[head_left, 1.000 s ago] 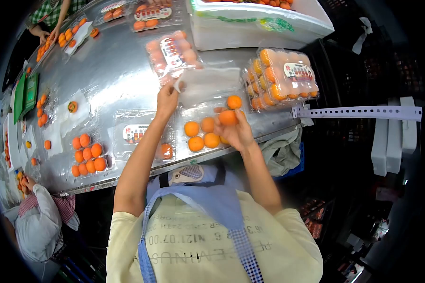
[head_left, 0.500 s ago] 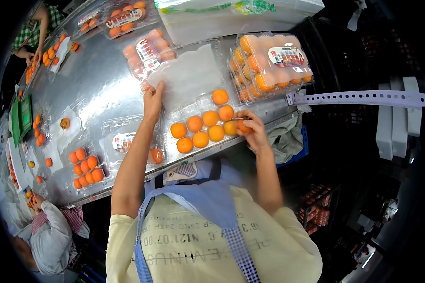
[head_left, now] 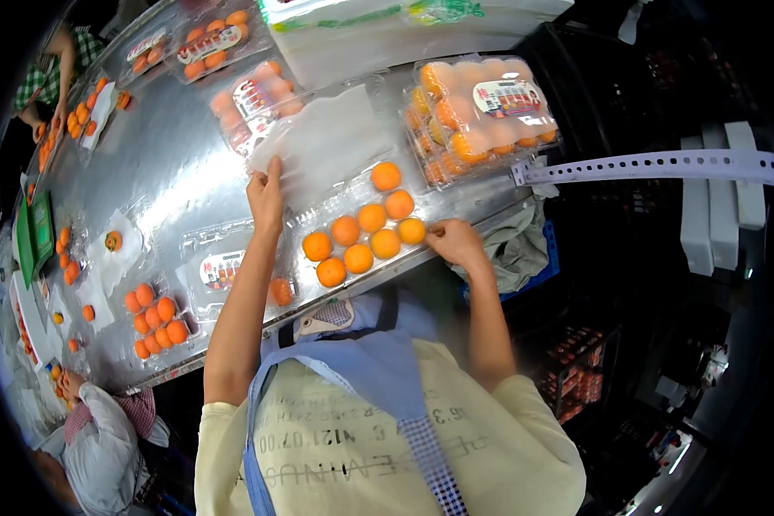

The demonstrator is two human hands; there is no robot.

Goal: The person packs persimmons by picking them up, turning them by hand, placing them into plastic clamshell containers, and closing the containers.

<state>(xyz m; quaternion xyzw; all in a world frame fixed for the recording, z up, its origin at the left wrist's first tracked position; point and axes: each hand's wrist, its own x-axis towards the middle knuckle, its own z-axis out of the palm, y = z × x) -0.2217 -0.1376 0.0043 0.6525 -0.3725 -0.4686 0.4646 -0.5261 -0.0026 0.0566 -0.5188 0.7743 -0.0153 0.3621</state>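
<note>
A clear plastic clamshell point(head_left: 359, 183) lies open at the table's front edge, with several orange persimmons point(head_left: 371, 218) in rows in its near half. A thin white sheet point(head_left: 331, 129) covers the far half. My left hand point(head_left: 267, 199) is closed at the left edge of that sheet, thumb up; whether it also grips the plastic lid I cannot tell. At the right front corner of the clamshell is my right hand point(head_left: 458, 244), fingers curled together beside the end persimmon point(head_left: 411, 230). What those fingers hold, if anything, is hidden.
Stacked, labelled persimmon packs point(head_left: 482, 112) stand to the right, near a perforated white strip point(head_left: 645, 168). A white foam box point(head_left: 387, 39) is behind. Left are a closed pack point(head_left: 254, 103), an open tray of persimmons point(head_left: 156, 322) and a green container point(head_left: 33, 236). Two other people work there.
The persimmon held in my right hand no longer shows. That hand has moved slightly down to the clamshell's corner. My left hand remains at the sheet, and the whole view has shifted slightly.
</note>
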